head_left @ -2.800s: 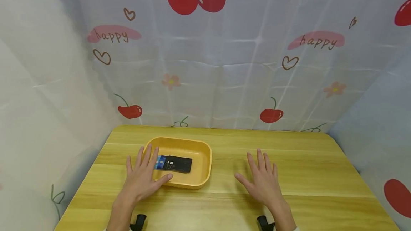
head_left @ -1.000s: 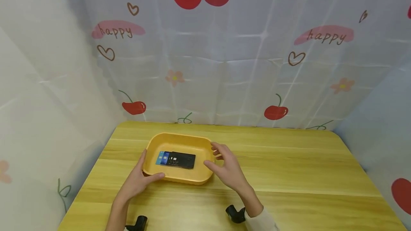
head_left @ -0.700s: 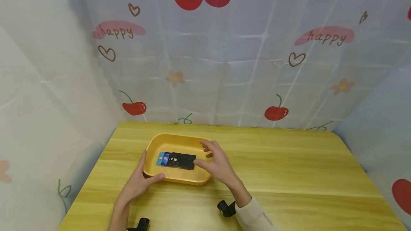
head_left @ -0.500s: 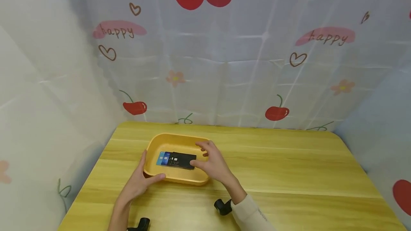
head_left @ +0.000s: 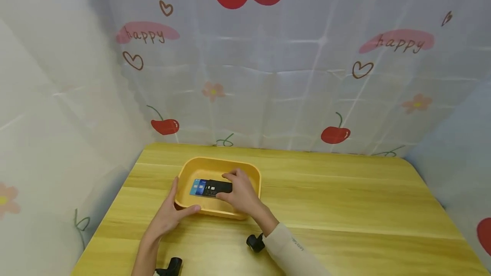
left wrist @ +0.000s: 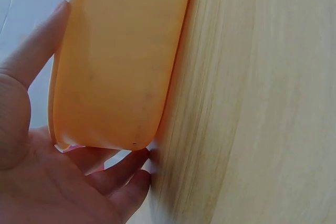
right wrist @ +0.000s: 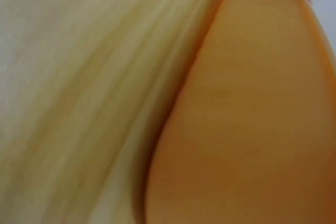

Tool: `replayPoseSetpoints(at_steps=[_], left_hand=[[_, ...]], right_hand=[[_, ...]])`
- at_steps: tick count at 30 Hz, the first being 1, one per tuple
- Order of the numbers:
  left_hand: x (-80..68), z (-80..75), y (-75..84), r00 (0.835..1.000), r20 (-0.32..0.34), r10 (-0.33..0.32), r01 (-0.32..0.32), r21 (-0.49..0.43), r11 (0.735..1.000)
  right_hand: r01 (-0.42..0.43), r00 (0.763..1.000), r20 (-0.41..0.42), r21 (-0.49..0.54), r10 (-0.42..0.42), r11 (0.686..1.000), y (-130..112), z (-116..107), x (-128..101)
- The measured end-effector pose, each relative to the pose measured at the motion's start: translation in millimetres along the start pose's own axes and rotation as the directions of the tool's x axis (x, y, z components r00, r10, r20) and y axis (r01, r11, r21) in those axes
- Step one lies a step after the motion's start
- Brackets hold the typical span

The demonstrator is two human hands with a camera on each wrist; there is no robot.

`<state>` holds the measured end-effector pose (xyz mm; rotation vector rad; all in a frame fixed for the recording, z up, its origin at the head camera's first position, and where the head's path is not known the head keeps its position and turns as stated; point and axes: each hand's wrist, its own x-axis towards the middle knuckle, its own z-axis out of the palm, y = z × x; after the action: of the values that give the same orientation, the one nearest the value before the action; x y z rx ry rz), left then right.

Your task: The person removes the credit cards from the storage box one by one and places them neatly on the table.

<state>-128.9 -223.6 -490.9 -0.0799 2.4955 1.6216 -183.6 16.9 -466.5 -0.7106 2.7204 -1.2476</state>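
Observation:
A yellow plastic tray [head_left: 212, 164] sits on the wooden table, holding a short row of overlapping cards. The black card [head_left: 223, 186], marked VIP, lies at the right, with a dark blue card [head_left: 201, 187] and a light blue card [head_left: 194, 186] showing at its left. My left hand [head_left: 167, 215] grips the tray's left end, thumb along the near rim; in the left wrist view its fingers [left wrist: 118, 177] curve round the tray's end. Inside the tray my right hand [head_left: 244, 194] hovers over the black card's right part, thumb and index finger spread across it.
Wooden table top [head_left: 337, 195] extends to the right of the tray. A white curtain [head_left: 268, 97] with cherry prints hangs behind and at both sides. Black wrist-camera mounts [head_left: 174, 266] show at both wrists.
Both hands, first spread apart, have come to the tray. My left hand has taken hold of its left end; my right hand has moved left over the rim to the black card.

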Motion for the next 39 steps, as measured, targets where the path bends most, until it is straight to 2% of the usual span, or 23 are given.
replayPoseSetpoints(at_steps=[17, 25, 39], left_hand=[[0.9, 1.2, -0.9, 1.0, 0.003, -0.007, 0.007, 0.006, 1.0], [-0.5, 1.3, -0.4, 1.0, -0.005, -0.023, 0.024, 0.017, 1.0], [-2.5, 0.8, 3.7, 0.999, -0.001, -0.047, 0.047, 0.01, 0.999]], right_hand=[[-0.083, 0.995, 0.059, -0.041, 0.085, 0.996, 5, 10, 16], [-0.045, 0.994, 0.087, -0.159, 0.059, 0.986, 12, 19, 23], [-0.122, 0.977, 0.15, -0.194, 0.152, 0.973, 14, 21, 27]])
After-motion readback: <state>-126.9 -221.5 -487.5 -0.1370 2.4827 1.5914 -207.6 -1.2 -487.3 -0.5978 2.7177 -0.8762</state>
